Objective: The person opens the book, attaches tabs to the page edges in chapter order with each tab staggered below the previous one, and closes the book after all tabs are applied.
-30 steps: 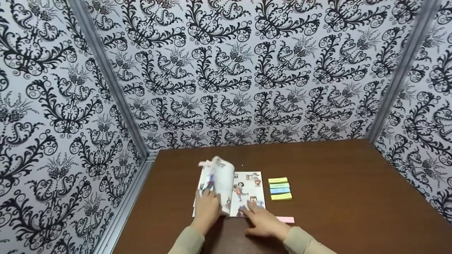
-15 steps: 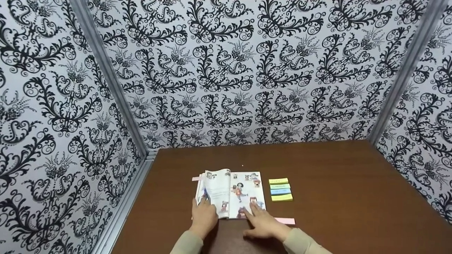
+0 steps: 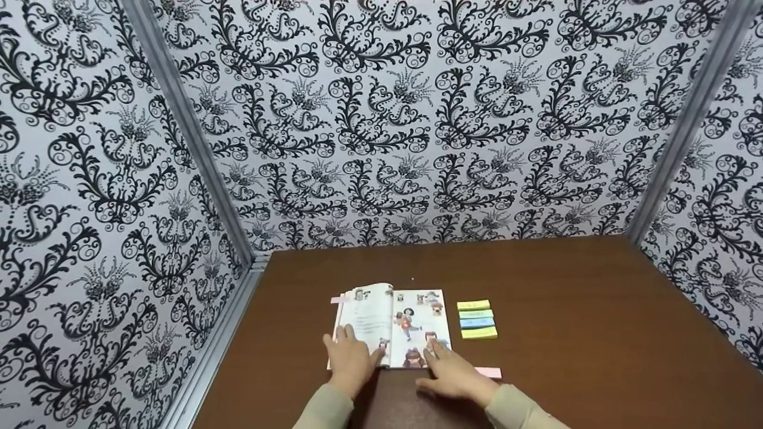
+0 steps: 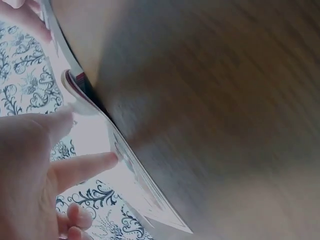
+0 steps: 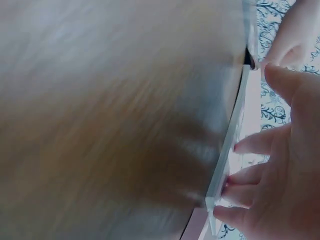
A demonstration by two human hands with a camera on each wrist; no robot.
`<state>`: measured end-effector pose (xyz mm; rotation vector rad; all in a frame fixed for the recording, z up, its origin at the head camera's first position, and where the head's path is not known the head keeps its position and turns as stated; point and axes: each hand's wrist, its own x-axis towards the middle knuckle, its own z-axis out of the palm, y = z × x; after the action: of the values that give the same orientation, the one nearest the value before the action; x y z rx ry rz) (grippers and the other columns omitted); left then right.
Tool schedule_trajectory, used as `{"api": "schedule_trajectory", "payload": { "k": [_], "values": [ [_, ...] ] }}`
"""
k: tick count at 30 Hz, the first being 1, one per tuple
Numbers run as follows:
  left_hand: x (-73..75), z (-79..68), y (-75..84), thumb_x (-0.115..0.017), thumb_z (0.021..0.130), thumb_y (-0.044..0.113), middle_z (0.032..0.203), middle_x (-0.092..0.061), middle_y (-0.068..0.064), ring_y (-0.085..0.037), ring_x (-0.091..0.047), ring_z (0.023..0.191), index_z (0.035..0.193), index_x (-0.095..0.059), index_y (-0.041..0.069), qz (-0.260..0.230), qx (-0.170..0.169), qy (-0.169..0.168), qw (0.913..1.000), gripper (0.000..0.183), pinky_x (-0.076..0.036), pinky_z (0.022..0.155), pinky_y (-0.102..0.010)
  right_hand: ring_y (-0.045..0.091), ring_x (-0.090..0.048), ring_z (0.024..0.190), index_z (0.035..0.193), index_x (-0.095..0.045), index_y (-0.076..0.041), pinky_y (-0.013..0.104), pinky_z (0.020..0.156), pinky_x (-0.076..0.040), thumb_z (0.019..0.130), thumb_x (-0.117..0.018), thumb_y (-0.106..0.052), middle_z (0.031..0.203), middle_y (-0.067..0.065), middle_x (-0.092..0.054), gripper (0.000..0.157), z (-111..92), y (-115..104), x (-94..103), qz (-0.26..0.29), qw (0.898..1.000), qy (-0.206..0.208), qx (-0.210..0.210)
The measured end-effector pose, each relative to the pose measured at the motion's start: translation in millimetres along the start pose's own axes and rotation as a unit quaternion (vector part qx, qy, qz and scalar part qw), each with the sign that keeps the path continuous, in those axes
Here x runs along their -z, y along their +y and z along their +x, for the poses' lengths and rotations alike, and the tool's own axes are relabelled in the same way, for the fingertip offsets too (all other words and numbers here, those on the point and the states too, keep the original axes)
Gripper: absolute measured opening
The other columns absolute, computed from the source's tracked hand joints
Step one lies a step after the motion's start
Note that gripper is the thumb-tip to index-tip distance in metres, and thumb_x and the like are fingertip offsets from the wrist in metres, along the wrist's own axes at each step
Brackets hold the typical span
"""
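An illustrated book [image 3: 411, 328] lies open on the brown table, with cartoon figures on its right page and text on its left page. On the lower left page rests my left hand [image 3: 350, 360], fingers spread; in the left wrist view its index finger touches the paper. My right hand [image 3: 450, 372] lies with extended fingers on the lower right page, and the right wrist view shows several fingertips along the page. A pink sticky tab [image 3: 340, 300] juts out from the book's upper left edge. Neither hand grips anything.
Right of the book sits a column of yellow, green and blue sticky notes [image 3: 477, 320]. A pink strip [image 3: 489, 372] lies beside my right wrist. Patterned walls [image 3: 381, 149] with grey metal posts enclose the table [image 3: 566, 316] at the back and sides.
The lifted page has come down flat on the left side. My left hand went from the page's edge to lying spread on it, while my right hand stayed on the right page.
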<state>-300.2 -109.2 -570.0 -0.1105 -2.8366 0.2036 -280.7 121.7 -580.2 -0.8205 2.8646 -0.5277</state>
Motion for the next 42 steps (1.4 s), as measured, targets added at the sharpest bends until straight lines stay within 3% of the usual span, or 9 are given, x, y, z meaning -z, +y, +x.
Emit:
{"api": "schedule_trajectory", "payload": {
  "k": [3, 8, 11, 19, 26, 34, 42],
  "values": [
    [-1.1, 6.6, 6.1, -0.058, 0.083, 0.064, 0.114, -0.059, -0.015, -0.031, -0.047, 0.111, 0.074, -0.071, 0.005, 0.015, -0.024, 0.036, 0.9990, 0.061, -0.036, 0.090, -0.056, 0.049, -0.031, 0.135, 0.137, -0.045, 0.012, 0.055, 0.108, -0.030, 0.091, -0.060, -0.049, 0.144, 0.038, -0.031, 0.078, 0.9, 0.0, 1.1, -0.011, 1.000, 0.005, 0.000],
    [0.4, 16.1, 18.6, -0.073, 0.076, 0.044, 0.108, -0.058, -0.010, -0.027, -0.049, 0.106, 0.092, -0.070, 0.009, 0.012, -0.072, 0.100, 0.9923, 0.038, -0.041, 0.088, -0.048, 0.050, -0.032, 0.134, 0.135, -0.046, 0.014, 0.055, 0.108, -0.030, 0.090, -0.060, -0.051, 0.143, 0.039, -0.033, 0.081, 3.2, -2.4, 1.6, -0.016, 1.000, -0.001, -0.018],
    [2.2, 17.3, 26.6, -0.074, 0.075, 0.033, 0.107, -0.060, -0.007, -0.025, -0.052, 0.105, 0.098, -0.070, 0.015, 0.009, -0.106, 0.113, 0.9879, 0.029, -0.041, 0.090, -0.048, 0.050, -0.033, 0.133, 0.134, -0.046, 0.015, 0.055, 0.107, -0.031, 0.089, -0.061, -0.051, 0.142, 0.038, -0.034, 0.081, 2.6, -3.3, 0.5, -0.014, 1.000, 0.001, -0.025],
    [2.4, 13.2, 40.3, -0.058, 0.088, 0.021, 0.126, -0.062, 0.002, -0.024, -0.049, 0.126, 0.103, -0.075, 0.024, 0.041, -0.164, 0.049, 0.9843, 0.023, -0.033, 0.105, -0.053, 0.050, -0.037, 0.131, 0.133, -0.049, 0.013, 0.055, 0.105, -0.035, 0.086, -0.066, -0.047, 0.140, 0.037, -0.038, 0.078, 0.9, -5.3, -3.0, -0.027, 0.999, 0.016, -0.013],
    [-2.9, 14.9, 40.8, -0.064, 0.085, 0.031, 0.125, -0.064, 0.004, -0.029, -0.049, 0.126, 0.096, -0.076, 0.019, 0.024, -0.137, 0.039, 0.9895, 0.020, -0.032, 0.104, -0.058, 0.050, -0.035, 0.132, 0.136, -0.045, 0.013, 0.054, 0.105, -0.035, 0.084, -0.068, -0.049, 0.142, 0.037, -0.036, 0.084, -1.0, -3.8, -3.5, -0.039, 0.999, 0.016, -0.018],
    [-3.5, 6.1, 27.5, -0.065, 0.083, 0.041, 0.128, -0.062, 0.002, -0.033, -0.051, 0.124, 0.120, -0.069, 0.024, 0.011, -0.132, 0.018, 0.9911, 0.041, -0.032, 0.102, -0.061, 0.050, -0.037, 0.131, 0.135, -0.047, 0.013, 0.052, 0.106, -0.035, 0.085, -0.067, -0.049, 0.140, 0.037, -0.039, 0.082, -1.2, -5.3, -1.1, -0.042, 0.999, 0.017, -0.001],
    [-6.2, -0.4, 29.9, -0.059, 0.089, 0.037, 0.138, -0.055, 0.000, -0.034, -0.051, 0.124, 0.135, -0.059, 0.023, -0.086, -0.079, -0.060, 0.9914, 0.047, -0.031, 0.101, -0.064, 0.050, -0.037, 0.131, 0.136, -0.045, 0.013, 0.053, 0.105, -0.036, 0.083, -0.069, -0.049, 0.142, 0.035, -0.038, 0.085, -3.9, -4.0, -2.1, -0.063, 0.998, 0.016, -0.009]
  ]
}}
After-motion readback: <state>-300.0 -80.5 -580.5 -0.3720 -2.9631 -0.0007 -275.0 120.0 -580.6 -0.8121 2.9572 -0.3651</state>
